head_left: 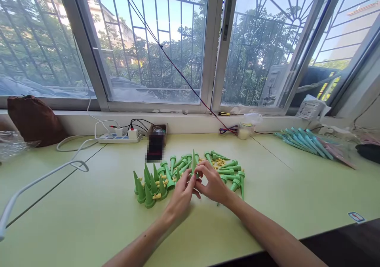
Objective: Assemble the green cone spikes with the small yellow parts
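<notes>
Green plastic spike (194, 164) is held point-up over the worktop (282, 203), gripped near its base by the fingers of the left hand (182, 192) and right hand (214, 183), presumably so it can be steadied. Upright spikes (150, 197) are grouped at left, likely stood on wide bases for stability; lying spikes (235, 185) are spread at right, within reach. Yellow pieces (156, 196) are scattered among both.

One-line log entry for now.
left hand: holding green spike | right hand: same spike | spike: tip up | nearby: other green spikes, yellow fittings

Green spikes (149, 197), yellow fittings (156, 196) on pale-green table (103, 203)
</notes>
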A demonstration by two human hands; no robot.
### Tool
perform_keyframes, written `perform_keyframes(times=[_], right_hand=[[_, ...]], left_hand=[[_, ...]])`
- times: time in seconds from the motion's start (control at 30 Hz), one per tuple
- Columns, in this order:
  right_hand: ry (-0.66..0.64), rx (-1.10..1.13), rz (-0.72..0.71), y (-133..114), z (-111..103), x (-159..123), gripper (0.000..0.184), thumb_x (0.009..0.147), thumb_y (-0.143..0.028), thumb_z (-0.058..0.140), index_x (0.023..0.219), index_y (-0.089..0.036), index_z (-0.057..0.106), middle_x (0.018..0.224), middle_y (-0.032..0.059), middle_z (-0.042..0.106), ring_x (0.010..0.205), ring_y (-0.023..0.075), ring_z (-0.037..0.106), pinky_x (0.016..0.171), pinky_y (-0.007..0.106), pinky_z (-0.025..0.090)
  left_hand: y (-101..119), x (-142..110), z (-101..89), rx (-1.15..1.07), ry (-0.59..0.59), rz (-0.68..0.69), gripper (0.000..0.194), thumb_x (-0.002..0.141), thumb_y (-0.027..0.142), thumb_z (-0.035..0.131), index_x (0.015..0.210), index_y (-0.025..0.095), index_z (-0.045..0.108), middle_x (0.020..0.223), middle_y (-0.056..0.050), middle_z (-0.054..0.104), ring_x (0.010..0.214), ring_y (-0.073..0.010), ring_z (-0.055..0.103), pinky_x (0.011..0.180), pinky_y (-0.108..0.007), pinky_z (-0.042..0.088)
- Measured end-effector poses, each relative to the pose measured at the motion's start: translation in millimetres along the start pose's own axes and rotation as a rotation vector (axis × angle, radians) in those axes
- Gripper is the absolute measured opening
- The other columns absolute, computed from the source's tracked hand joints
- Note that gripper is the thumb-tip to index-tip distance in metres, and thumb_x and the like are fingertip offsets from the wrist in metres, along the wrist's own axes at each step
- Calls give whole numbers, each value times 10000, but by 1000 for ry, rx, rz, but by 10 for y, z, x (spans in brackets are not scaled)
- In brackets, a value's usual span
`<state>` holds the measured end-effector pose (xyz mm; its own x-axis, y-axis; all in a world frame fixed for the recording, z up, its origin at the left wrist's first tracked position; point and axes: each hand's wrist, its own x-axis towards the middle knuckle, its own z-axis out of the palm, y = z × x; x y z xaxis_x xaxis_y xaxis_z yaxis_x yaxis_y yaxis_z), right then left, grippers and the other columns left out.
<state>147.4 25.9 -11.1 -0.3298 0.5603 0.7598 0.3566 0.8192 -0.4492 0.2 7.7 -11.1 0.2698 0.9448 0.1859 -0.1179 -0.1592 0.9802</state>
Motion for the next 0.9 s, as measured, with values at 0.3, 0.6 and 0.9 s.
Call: perform_keyframes(times=[0.3,0.6,0.9], right_hand=[[13,-13,11,13,-14,1,319,828,-66,574,1102,-222,526,923,19,492,765,152,509,709,288,492],[-65,-45,40,27,-15,-19,431,796,-28,555,1176,-226,505,973,35,510,784,163,499,738,297,487],[-113,1,38,5,-43,-3,322,839,-52,573,1112,-221,557,1026,55,548,887,180,549,805,308,500]], left_hand=[[57,-25,8,-169,-39,-127,487,840,564,629,1122,167,611,922,-36,579,659,-147,604,581,-336,574],[4,12,-51,-196,-56,-198,492,808,605,647,1023,167,583,573,69,455,466,-99,471,447,-233,454],[-1,5,-18,-70,-83,-174,515,784,620,682,1002,167,571,590,55,503,493,-107,526,478,-236,472]])
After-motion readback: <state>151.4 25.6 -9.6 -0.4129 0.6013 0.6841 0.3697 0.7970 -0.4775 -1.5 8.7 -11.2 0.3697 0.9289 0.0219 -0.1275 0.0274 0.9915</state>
